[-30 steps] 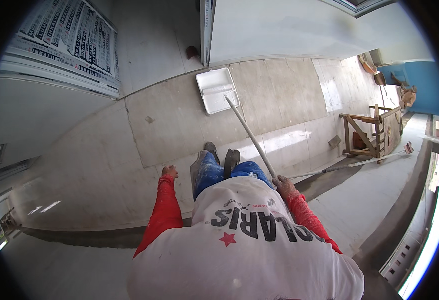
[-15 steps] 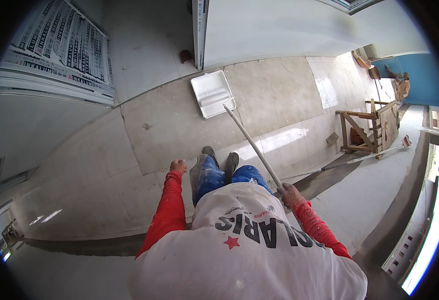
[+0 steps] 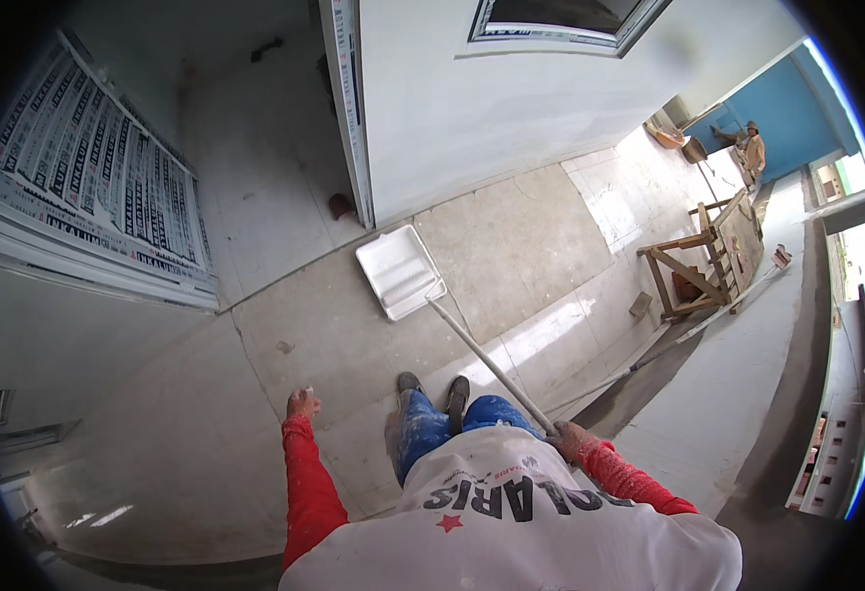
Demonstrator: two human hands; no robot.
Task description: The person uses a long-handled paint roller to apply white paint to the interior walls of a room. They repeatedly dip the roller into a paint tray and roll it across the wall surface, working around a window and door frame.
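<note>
My right hand is wrapped round the long pale pole of a paint roller, low at my right side. The pole slants away to the far left, and its white roller head rests in the near end of a white paint tray on the floor. My left hand hangs in the air to the left of my legs, away from tray and pole. Its fingers look curled, and what is in them, if anything, is too small to make out.
Past the tray stands a white wall with a door frame. At the right are a wooden trestle, a brick and another long pole on the floor. Further off, a person is beside a blue wall.
The view has tilted up and turned, showing more wall and window. The roller head stays in the tray with my right hand on the pole. My left hand has moved outward to the left.
</note>
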